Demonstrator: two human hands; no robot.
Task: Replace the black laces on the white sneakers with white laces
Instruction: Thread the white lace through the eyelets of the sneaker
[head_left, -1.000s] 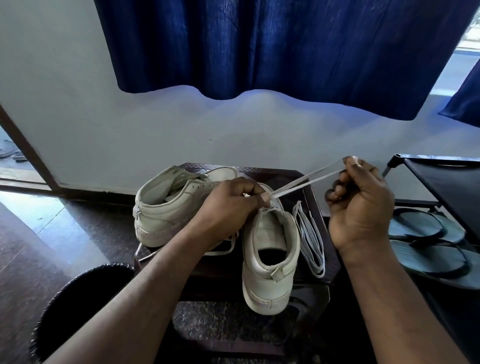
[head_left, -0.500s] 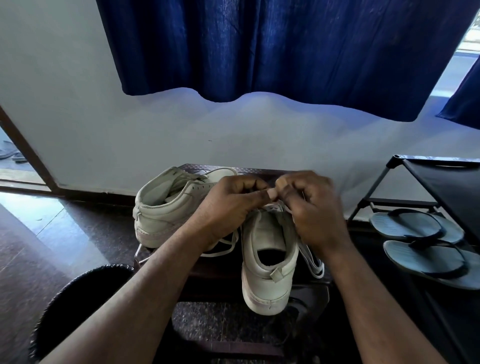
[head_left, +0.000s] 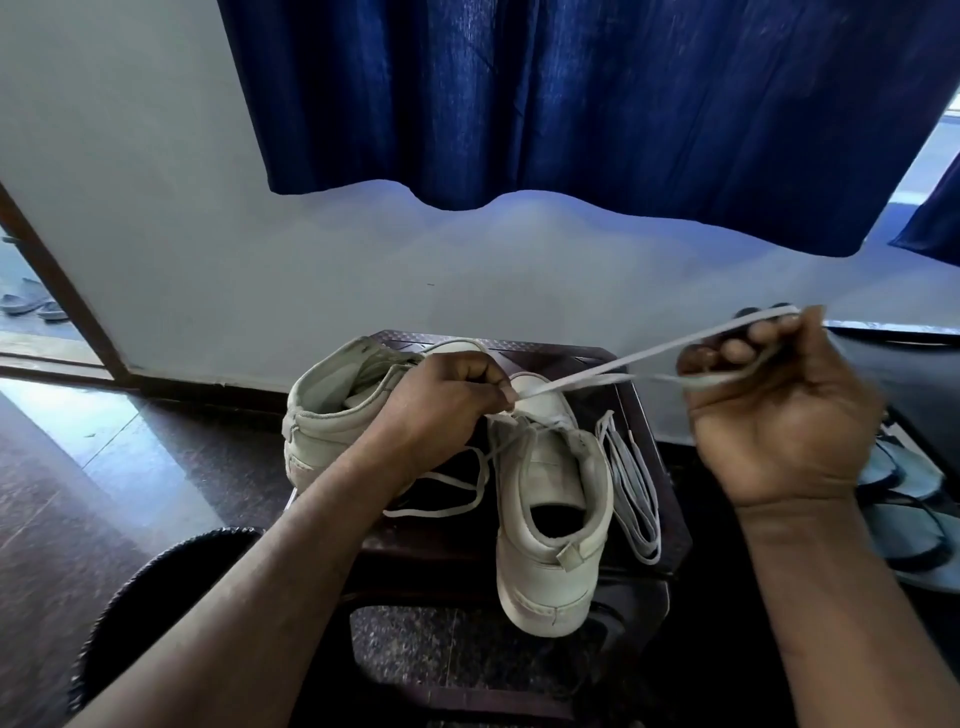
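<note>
Two white sneakers stand on a dark stool (head_left: 670, 525). The near sneaker (head_left: 550, 519) points its heel at me; the other sneaker (head_left: 332, 415) lies on its side to the left. My left hand (head_left: 447, 410) pinches the white lace (head_left: 613, 366) at the near sneaker's eyelets. My right hand (head_left: 774, 410) grips the same lace, pulled taut up and to the right. A loose end of white lace (head_left: 441, 483) curls on the stool between the shoes. A folded bundle of white lace (head_left: 631, 488) lies right of the near sneaker. No black lace is visible.
A black basket (head_left: 156, 587) stands on the floor at lower left. Grey flip-flops (head_left: 904, 514) rest on a dark rack at the right. A blue curtain (head_left: 571, 104) hangs over the pale wall behind. An open doorway (head_left: 31, 291) is at far left.
Half a second ago both hands met at the near sneaker's eyelets. My right hand has since drawn the white lace out up and right; my left hand stayed at the eyelets.
</note>
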